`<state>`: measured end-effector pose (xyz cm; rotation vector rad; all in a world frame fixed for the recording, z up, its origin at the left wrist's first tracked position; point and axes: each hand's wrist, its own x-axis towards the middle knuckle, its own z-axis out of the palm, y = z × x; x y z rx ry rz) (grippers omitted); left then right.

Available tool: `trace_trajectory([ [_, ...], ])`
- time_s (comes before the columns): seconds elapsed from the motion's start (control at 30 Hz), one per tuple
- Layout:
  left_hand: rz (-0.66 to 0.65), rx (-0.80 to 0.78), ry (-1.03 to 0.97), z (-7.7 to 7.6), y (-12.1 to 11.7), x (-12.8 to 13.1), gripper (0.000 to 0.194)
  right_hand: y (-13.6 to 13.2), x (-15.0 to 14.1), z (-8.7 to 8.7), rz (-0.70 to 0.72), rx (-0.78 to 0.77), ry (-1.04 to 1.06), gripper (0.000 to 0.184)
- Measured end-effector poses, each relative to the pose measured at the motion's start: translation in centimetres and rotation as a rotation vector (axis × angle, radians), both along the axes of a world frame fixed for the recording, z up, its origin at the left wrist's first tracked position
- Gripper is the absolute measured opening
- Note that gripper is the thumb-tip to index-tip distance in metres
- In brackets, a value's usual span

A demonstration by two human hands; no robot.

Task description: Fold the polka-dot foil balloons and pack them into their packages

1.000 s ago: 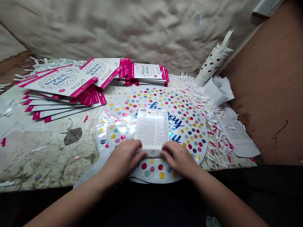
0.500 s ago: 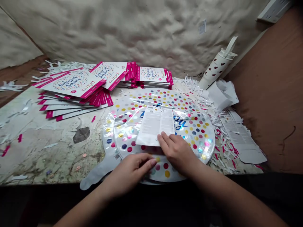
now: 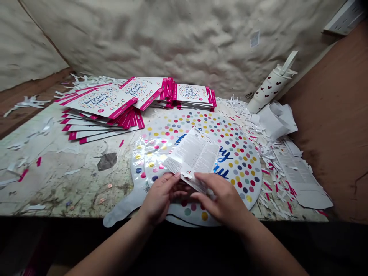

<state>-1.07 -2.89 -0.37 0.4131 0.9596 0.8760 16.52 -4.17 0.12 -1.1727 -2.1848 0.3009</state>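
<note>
A white printed card [image 3: 198, 151] with small text and a barcode is tilted up at its near edge. My left hand [image 3: 161, 195] pinches its near left corner, thumb on top. My right hand [image 3: 224, 195] has its index finger on the near right edge and its thumb lower down, with the card's edge between them; the other fingers are partly hidden. Below the card lie flat foil balloons [image 3: 247, 168], white with coloured dots and blue lettering, stacked on the table. A pale balloon neck [image 3: 120, 211] sticks out at the near left.
Stacks of pink-and-white balloon packs [image 3: 100, 101] stand at the back left, with a smaller stack [image 3: 192, 94] behind the balloons. A white tumbler with hearts [image 3: 268, 86] leans at the back right. Shredded paper [image 3: 276, 184] and a printed sheet [image 3: 299, 180] lie along the right side.
The card has turned and its near edge has risen off the balloons. My left hand has moved up to its corner. My right hand has shifted right and its fingers have spread.
</note>
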Motion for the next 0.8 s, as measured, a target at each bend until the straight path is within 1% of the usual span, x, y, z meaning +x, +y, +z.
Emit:
trace_trajectory([
  [0.03, -0.031, 0.081, 0.101, 0.0, -0.1, -0.2, 0.019, 0.3, 0.1, 0.0, 0.012, -0.033, 0.051, 0.039],
  [0.07, -0.068, 0.142, 0.179, 0.1, -0.1, -0.3, 0.022, 0.7, 0.0, -0.1, 0.039, -0.024, 0.084, 0.039],
  [0.1, -0.107, 0.18, 0.229, 0.1, -0.2, -0.4, 0.025, 1.0, -0.2, -0.2, 0.077, 0.019, 0.108, 0.038],
  [0.17, -0.162, 0.221, 0.271, 0.0, -0.3, -0.3, 0.027, 1.5, -0.8, -0.4, 0.142, 0.103, 0.175, 0.032],
  [0.2, -0.17, 0.235, 0.273, 0.0, -0.3, -0.3, 0.028, 1.6, -1.0, -0.4, 0.138, 0.108, 0.239, 0.027],
  [0.23, -0.152, 0.246, 0.27, -0.1, -0.2, -0.3, 0.029, 1.5, -1.0, -0.2, 0.111, 0.085, 0.315, 0.023],
  [0.27, -0.109, 0.26, 0.269, -0.1, -0.1, -0.3, 0.03, 1.3, -0.6, 0.2, 0.089, 0.029, 0.371, 0.02],
  [0.3, -0.055, 0.281, 0.283, -0.1, 0.1, -0.5, 0.03, 1.0, 0.1, 0.7, 0.091, -0.06, 0.376, 0.018],
  [0.33, -0.01, 0.315, 0.321, 0.1, 0.3, -0.8, 0.029, 0.7, 1.1, 1.3, 0.117, -0.174, 0.31, 0.017],
  [0.37, 0.017, 0.366, 0.385, 0.4, 0.5, -1.1, 0.029, 0.3, 2.4, 1.9, 0.139, -0.291, 0.181, 0.019],
  [0.4, 0.019, 0.434, 0.477, 0.8, 0.8, -1.5, 0.031, -0.1, 3.8, 2.6, 0.134, -0.394, 0.0, 0.022],
  [0.43, -0.01, 0.512, 0.588, 1.5, 0.9, -1.9, 0.038, -0.5, 5.2, 3.2, 0.05, -0.428, -0.164, 0.027],
  [0.47, -0.063, 0.601, 0.707, 2.3, 1.1, -2.2, 0.048, -0.7, 6.4, 3.8, -0.084, -0.377, -0.264, 0.028],
  [0.5, -0.129, 0.707, 0.816, 3.2, 1.1, -2.5, 0.057, -0.9, 7.3, 4.4, -0.232, -0.269, -0.295, 0.029],
  [0.53, -0.207, 0.833, 0.898, 4.2, 1.1, -2.5, 0.062, -1.0, 7.9, 4.9, -0.353, -0.129, -0.257, 0.036],
  [0.57, -0.304, 0.975, 0.951, 5.2, 1.0, -2.5, 0.063, -1.0, 8.2, 5.4, -0.402, -0.011, -0.173, 0.046],
  [0.6, -0.393, 1.122, 0.967, 6.2, 1.0, -2.3, 0.062, -1.0, 8.1, 5.7, -0.367, 0.047, -0.066, 0.05],
  [0.63, -0.436, 1.249, 0.948, 7.1, 0.9, -2.1, 0.059, -0.9, 7.7, 5.9, -0.291, 0.044, 0.063, 0.045],
  [0.67, -0.429, 1.338, 0.902, 7.9, 1.0, -1.9, 0.057, -0.7, 7.2, 6.0, -0.228, 0.01, 0.215, 0.036],
  [0.7, -0.38, 1.387, 0.841, 8.5, 1.1, -1.8, 0.055, -0.5, 6.5, 5.9, -0.201, -0.035, 0.382, 0.028],
  [0.73, -0.318, 1.4, 0.789, 8.8, 1.2, -1.8, 0.053, -0.1, 5.7, 5.7, -0.214, -0.079, 0.545, 0.023],
  [0.77, -0.264, 1.401, 0.755, 9.0, 1.5, -2.0, 0.05, 0.3, 5.0, 5.5, -0.263, -0.107, 0.677, 0.02],
  [0.8, -0.221, 1.415, 0.756, 9.1, 1.9, -2.4, 0.044, 0.8, 4.4, 5.2, -0.314, -0.122, 0.768, 0.021],
])
